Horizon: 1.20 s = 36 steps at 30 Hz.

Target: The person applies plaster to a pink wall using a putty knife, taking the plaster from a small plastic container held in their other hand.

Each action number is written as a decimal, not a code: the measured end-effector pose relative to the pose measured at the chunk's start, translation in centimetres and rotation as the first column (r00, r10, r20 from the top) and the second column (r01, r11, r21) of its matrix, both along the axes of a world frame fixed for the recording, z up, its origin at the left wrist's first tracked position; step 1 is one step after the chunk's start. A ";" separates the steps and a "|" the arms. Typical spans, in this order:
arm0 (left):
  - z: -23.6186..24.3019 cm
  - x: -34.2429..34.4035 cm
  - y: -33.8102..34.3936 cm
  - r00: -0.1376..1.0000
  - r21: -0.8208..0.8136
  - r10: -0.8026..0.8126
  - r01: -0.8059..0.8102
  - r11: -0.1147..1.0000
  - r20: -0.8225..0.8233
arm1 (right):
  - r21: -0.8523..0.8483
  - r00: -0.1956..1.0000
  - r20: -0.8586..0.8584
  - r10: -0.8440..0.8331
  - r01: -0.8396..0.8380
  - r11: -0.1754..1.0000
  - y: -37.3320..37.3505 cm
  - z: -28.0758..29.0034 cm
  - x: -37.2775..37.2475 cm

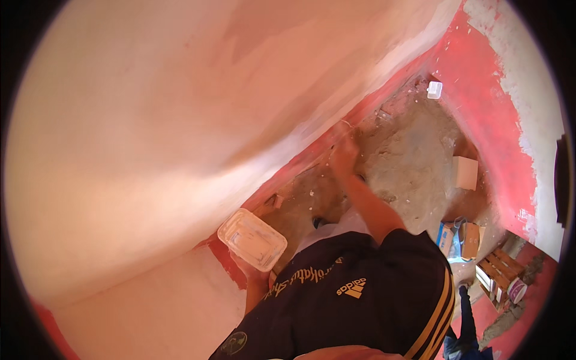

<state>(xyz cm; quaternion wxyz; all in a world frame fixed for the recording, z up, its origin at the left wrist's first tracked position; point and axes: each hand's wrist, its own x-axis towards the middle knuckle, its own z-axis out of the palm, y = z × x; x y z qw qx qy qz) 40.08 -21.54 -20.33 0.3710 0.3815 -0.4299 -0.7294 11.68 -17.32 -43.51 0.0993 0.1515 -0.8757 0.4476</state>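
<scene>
A shallow rectangular plastic tub (252, 239), smeared with whitish paste inside, rests in my left hand (254, 273), which grips it from below beside the wall. My right arm reaches forward, and my right hand (344, 157) is closed close to the foot of the wall (252, 114). Something thin and pale pokes out from its fingers; blur hides what kind of thing it is. The wall is whitish to peach, with a red band along its bottom edge.
On the rough floor (414, 156), a small white container (435, 90) stands in the far corner. To the right are a pale box (465, 173), an opened cardboard box (471, 240), a wooden crate (501, 265) and a bucket (516, 290). Another person (467, 330) shows at lower right.
</scene>
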 end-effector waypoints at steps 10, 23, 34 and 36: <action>1.0 -10.6 2.2 0.997 0.144 0.049 -0.041 0.989 -0.054 | -0.567 0.973 0.050 0.223 -0.156 0.809 -7.0 9.6 -5.9; -0.8 -7.1 -0.7 0.984 0.152 -0.020 0.047 0.987 -0.179 | -0.507 0.986 0.098 -0.133 0.165 0.846 2.8 9.2 -24.0; -3.2 3.1 -5.5 0.999 0.117 -0.018 0.014 0.993 0.038 | -0.493 0.973 0.176 0.152 -0.047 0.869 -7.7 4.7 6.1; -3.3 3.6 -6.9 0.997 0.155 -0.053 0.062 0.986 -0.059 | -0.353 0.979 0.187 -0.087 0.149 0.924 -6.6 1.6 2.3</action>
